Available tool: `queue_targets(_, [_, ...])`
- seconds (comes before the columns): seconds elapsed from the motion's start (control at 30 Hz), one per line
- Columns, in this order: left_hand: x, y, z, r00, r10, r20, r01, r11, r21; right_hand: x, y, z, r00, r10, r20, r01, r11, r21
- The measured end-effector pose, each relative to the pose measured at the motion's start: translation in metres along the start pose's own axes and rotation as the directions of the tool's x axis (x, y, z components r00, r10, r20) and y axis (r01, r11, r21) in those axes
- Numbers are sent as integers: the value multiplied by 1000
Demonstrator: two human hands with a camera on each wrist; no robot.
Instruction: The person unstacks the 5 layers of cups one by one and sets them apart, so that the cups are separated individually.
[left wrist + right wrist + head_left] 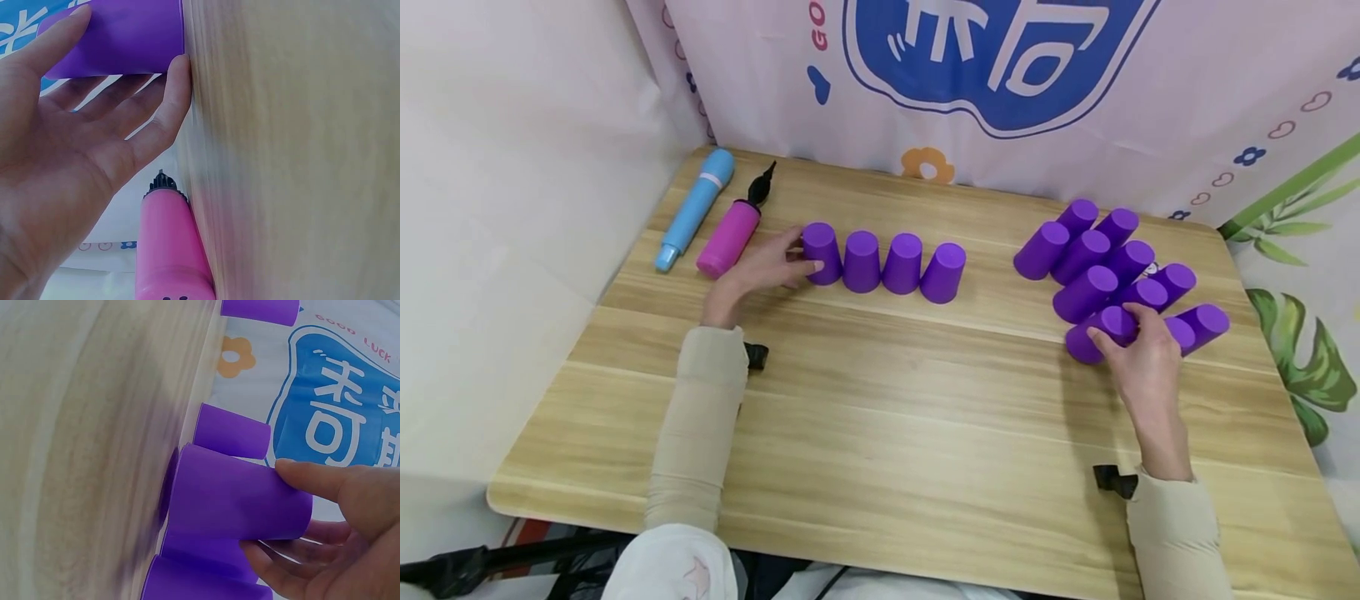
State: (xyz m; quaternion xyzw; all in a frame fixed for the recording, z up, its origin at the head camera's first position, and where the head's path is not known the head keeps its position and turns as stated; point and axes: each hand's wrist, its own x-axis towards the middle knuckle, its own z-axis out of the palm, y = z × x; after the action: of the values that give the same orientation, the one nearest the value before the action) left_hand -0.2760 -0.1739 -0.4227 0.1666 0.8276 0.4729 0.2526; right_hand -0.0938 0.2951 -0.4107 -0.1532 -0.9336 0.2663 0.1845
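Four... several purple cups stand upside down in a short row left of centre. My left hand (767, 262) is at the leftmost purple cup (822, 254), thumb on the near side and fingers behind it; in the left wrist view this cup (125, 40) lies between thumb and fingers. On the right, my right hand (1150, 358) grips a purple cup (1101, 335) at the front of a cluster. The right wrist view shows that cup (240, 494) between thumb and fingers near its closed end, its rim close to the table beside a dark shadow.
More upside-down purple cups (1084, 292) stand grouped at the table's right, partly hidden by the right hand. A pink hand pump (730, 237) with a black nozzle and a blue pump (696, 208) lie at the back left. A printed curtain (760, 100) hangs behind the table (910, 417).
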Motion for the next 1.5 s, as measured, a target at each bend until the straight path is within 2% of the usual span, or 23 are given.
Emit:
queue_targets(0.17, [-9, 14, 0, 1000, -2, 16, 2, 1000, -1, 0, 2, 3, 1000, -6, -15, 6, 1000, 13])
queue_targets(0.47, [3, -8, -3, 1000, 25, -13, -25, 1000, 6, 2, 5, 3, 999, -5, -35, 6, 1000, 27])
queue_targets(0.53, [3, -9, -3, 1000, 27, -13, -27, 1000, 9, 2, 5, 3, 999, -4, -36, 5, 1000, 27])
queue_targets(0.6, [-1, -1, -2, 1000, 22, -5, -22, 1000, 8, 1, 6, 3, 999, -8, -41, 9, 1000, 27])
queue_targets(0.77, [-3, 9, -1, 1000, 2, 4, -2, 1000, 17, -3, 2, -2, 988, -78, -136, 86, 995, 55])
queue_targets(0.9, [6, -5, -2, 1000, 13, -11, -13, 999, 34, -6, -13, -10, 966, -133, -223, 157, 984, 89])
queue_targets(1.03, [6, -7, -3, 999, 27, -17, -26, 999, 40, -2, -39, -7, 951, -216, -223, 250, 958, 139])
queue_targets(1.17, [4, -7, -2, 1000, 23, -13, -22, 999, 34, 5, -67, 12, 937, -312, -160, 342, 913, 223])
queue_targets(1.23, [3, -7, -3, 1000, 19, -15, -19, 999, 32, 8, -83, 26, 938, -335, -89, 347, 899, 268])
queue_targets(1.3, [2, -8, -3, 999, 19, -25, -18, 999, 31, 14, -98, 40, 936, -351, 15, 329, 892, 310])
queue_targets(1.37, [3, -9, -4, 999, 26, -34, -24, 999, 42, 21, -111, 53, 927, -350, 138, 293, 901, 320])
queue_targets(1.5, [5, -11, -2, 999, 35, -31, -33, 997, 64, 33, -126, 76, 886, -328, 328, 241, 930, 279])
